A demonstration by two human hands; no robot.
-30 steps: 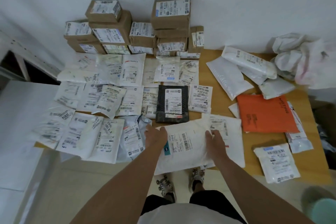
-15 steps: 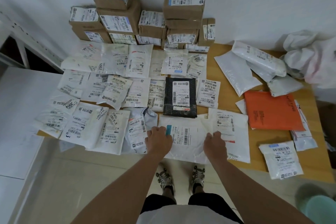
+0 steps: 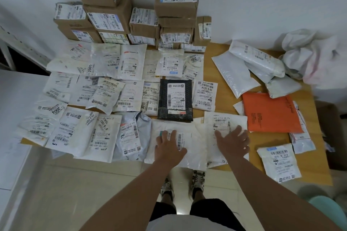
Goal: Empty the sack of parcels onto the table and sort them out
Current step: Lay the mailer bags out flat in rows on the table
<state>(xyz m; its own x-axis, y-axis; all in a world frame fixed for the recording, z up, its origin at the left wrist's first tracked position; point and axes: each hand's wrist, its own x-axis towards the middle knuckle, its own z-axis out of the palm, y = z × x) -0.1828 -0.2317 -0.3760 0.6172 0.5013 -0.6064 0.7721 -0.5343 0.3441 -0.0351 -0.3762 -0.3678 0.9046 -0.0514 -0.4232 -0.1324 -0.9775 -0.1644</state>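
Most parcels already lie in rows across the worktop point(image 3: 221, 110), boxes stacked at its far edge, while the left hand point(image 3: 169, 145) and right hand point(image 3: 232, 141) press flat-fingered on white mailers point(image 3: 189, 137) at the near edge, the emptied sack point(image 3: 309, 56) crumpled in the far right corner and an unsorted cluster left beside it.

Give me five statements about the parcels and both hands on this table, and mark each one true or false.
1. The left hand lies flat on a white plastic mailer bag at the table's near edge. True.
2. The right hand grips the flat orange mailer. False: its straight fingers rest over a white labelled mailer; the orange mailer lies apart, to the right.
3. Brown cardboard boxes are stacked against the wall. True.
4. The black dotted mailer sits on top of the boxes. False: it lies flat on the table among white mailers.
5. A crumpled white sack lies at the far right. True.
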